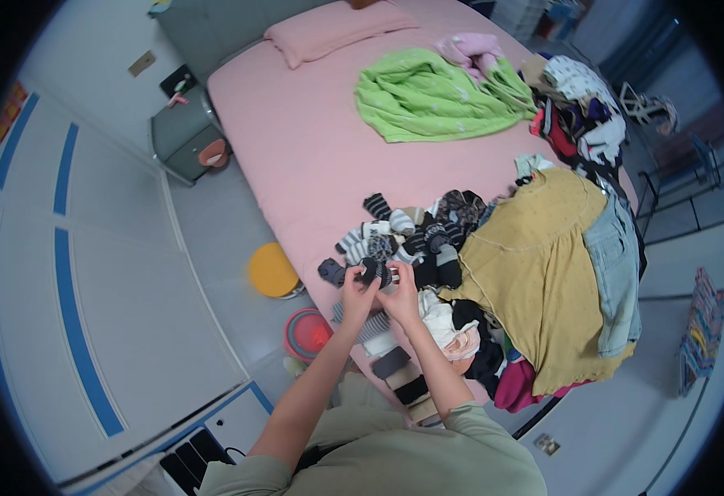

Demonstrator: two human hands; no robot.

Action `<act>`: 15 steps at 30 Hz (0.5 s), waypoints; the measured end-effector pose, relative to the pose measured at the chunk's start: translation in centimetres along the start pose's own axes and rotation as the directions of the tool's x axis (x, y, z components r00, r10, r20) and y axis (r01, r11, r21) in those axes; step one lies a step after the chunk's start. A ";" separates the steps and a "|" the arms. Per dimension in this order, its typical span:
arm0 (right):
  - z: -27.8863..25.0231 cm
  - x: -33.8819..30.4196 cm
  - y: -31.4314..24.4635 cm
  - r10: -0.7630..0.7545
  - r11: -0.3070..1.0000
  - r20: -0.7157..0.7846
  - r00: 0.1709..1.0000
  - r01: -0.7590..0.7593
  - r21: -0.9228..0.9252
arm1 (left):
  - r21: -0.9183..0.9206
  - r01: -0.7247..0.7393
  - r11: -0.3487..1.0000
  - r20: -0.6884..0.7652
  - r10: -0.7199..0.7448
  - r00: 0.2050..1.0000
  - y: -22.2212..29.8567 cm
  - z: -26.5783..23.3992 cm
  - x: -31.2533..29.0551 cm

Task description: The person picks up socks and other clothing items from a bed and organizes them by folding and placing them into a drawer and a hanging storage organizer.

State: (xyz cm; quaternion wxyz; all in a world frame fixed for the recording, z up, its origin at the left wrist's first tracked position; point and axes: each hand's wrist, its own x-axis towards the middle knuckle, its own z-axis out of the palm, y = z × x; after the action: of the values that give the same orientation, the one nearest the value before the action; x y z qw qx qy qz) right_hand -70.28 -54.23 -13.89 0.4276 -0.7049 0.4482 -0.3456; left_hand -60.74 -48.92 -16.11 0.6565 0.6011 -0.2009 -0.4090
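Note:
Between my two hands, over the near edge of the bed, is a black sock with grey stripes (373,269). My left hand (357,288) grips it from the left, and my right hand (403,291) pinches it from the right. Just beyond them lies a heap of socks (381,246), mostly black, grey, white and striped. A dark grey sock bundle (331,271) rests left of my left hand. Under my forearms, along the bed edge, are folded dark grey (392,362) and beige pieces. White and pale peach clothes (438,321) lie beside my right forearm.
A yellow dress (535,264) and light blue jeans (614,264) cover the right of the pink bed (304,157). Farther back are a green blanket (436,95) and piled clothes (581,124). A yellow stool (275,270) and pink basin (306,332) stand on the floor at left.

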 end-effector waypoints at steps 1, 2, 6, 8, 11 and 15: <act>0.3 0.0 -1.3 -0.051 0.999 0.037 0.998 0.051 0.004 | -0.068 0.001 0.998 -0.020 -0.002 1.000 0.7 -0.9 -0.6; 0.7 -0.2 -2.4 -0.082 0.997 0.098 0.992 0.082 0.001 | -0.135 -0.002 0.991 -0.040 -0.004 0.999 1.5 -1.8 -1.3; 2.9 -1.5 -7.1 -0.182 0.983 0.279 0.943 0.169 0.072 | -0.148 -0.073 0.986 -0.200 0.042 0.979 6.5 -4.8 -4.6; 4.8 -2.5 -9.1 -0.247 0.969 0.337 0.908 0.223 0.110 | -0.157 -0.107 0.982 -0.260 0.064 0.963 7.2 -7.9 -5.7; 8.0 -4.0 -10.5 -0.325 0.946 0.390 0.862 0.290 0.147 | -0.206 -0.120 0.971 -0.344 0.043 0.938 10.1 -10.7 -7.9; 11.8 -7.2 -14.3 -0.380 0.925 0.514 0.769 0.308 0.224 | -0.166 -0.223 0.961 -0.461 0.124 0.879 10.4 -16.6 -11.2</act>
State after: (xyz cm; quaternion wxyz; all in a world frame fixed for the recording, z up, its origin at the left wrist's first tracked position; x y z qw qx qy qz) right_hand -57.77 -40.76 -6.28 0.5106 -0.8156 0.1470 -0.2292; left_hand -51.66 -30.47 -6.89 0.7799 0.5840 -0.0530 -0.2187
